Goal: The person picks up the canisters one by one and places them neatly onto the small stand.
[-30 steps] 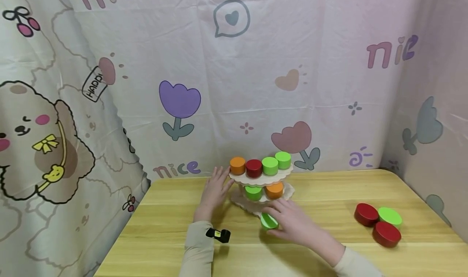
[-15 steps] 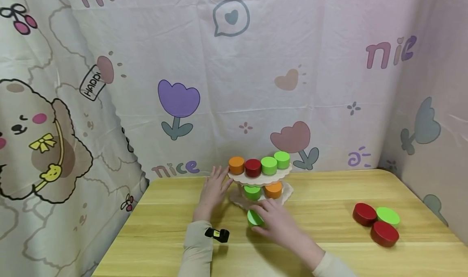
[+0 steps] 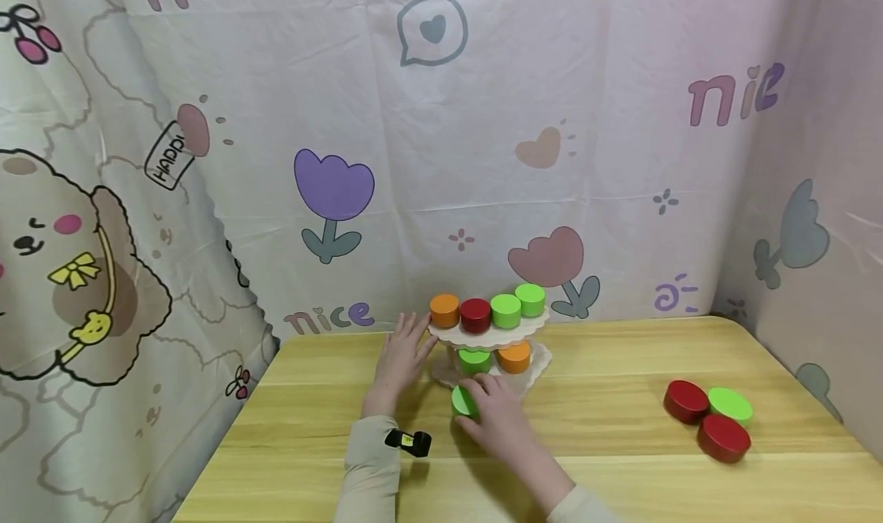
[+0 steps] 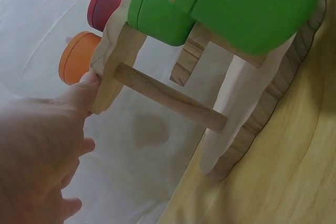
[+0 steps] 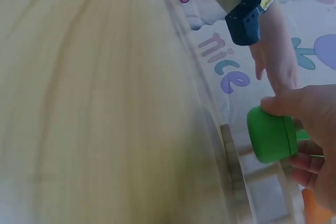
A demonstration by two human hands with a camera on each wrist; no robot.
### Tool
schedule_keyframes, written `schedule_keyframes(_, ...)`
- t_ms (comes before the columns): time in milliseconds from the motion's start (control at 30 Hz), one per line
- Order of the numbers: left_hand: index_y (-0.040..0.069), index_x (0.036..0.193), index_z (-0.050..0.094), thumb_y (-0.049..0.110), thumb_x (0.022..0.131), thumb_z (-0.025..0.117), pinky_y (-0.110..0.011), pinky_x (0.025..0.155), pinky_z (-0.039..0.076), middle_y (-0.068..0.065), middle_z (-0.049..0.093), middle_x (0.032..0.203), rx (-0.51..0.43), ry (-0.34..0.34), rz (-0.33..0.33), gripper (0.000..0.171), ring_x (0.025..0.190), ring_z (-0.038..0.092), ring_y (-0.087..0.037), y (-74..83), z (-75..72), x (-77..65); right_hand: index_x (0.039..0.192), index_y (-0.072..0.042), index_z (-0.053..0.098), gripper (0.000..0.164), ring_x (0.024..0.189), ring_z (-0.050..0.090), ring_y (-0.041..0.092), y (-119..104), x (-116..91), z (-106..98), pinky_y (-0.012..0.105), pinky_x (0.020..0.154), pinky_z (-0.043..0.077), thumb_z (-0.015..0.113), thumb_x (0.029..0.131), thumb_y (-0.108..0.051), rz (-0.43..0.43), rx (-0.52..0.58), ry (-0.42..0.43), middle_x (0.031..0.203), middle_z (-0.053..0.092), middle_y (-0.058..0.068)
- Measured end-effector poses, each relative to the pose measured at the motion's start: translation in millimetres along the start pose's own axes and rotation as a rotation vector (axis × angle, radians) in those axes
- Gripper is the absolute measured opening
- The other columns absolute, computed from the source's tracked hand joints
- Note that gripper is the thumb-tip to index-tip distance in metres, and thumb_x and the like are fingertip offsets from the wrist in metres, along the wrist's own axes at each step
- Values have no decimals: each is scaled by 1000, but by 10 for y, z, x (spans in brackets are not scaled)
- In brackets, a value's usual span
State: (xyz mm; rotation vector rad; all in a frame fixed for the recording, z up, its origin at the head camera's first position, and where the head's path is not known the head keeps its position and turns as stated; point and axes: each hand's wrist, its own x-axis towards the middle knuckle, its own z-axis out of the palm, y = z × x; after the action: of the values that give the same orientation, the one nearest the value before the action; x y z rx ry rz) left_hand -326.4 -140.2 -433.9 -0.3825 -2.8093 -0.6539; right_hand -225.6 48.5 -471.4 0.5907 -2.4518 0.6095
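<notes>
A wooden two-level stand with scalloped edges stands on the table. Its upper level carries an orange round block, a red one and two green ones. Below sit a green block and an orange block. My left hand touches the upper level's left edge, fingers mostly straight, its tip beside the orange block in the left wrist view. My right hand grips another green round block between thumb and fingers, in front of the lower level. That block looms large in the left wrist view.
To the right on the table lie two red round blocks and a green one, close together. A patterned cloth hangs behind the table. A black wrist device is strapped to the left sleeve.
My right hand has moved left and slightly away from me with the green block, along the front of the stand. My left hand has stayed at the stand's edge.
</notes>
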Motion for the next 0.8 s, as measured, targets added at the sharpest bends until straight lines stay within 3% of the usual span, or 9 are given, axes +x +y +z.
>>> schedule_keyframes(400,20,151,38,44,102,43,-65,118,16,-17,31,158,-10,15,8,55,151,16,-37,37,-46,-23,110,-8,67,50,101,53,28,-248,15,265,48,85,47,87,66,-22,147,-15,153,106,61,10)
schedule_keyframes(633,18,150,39,44,102,42,-65,118,16,-18,30,158,-18,3,14,55,151,16,-38,32,-26,8,109,-7,67,47,103,53,28,-295,-3,318,43,79,43,86,68,-18,256,1,171,110,60,10)
schedule_keyframes(800,19,150,39,45,102,42,-64,118,16,-17,31,158,-14,7,10,55,151,16,-38,24,-30,-2,110,-6,66,46,105,53,31,-289,-8,323,45,82,45,85,70,-16,268,27,177,112,59,12)
